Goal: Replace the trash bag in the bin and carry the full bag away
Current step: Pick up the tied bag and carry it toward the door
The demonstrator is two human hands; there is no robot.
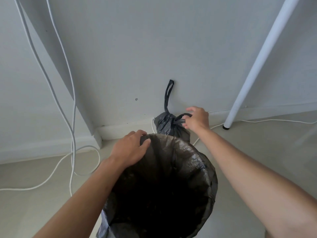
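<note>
White cables (72,117) hang at far left, off your path. Your left hand (130,148) lies flat on bin (164,186) rim, over new liner (192,157), grip loose, holding nothing firmly. Full bag (169,124) stands behind bin against wall, tied, one loop upright. Your right hand (197,120) is nearer, fingers hooked in side loop (181,117). White leg (257,66) stands at right.
</note>
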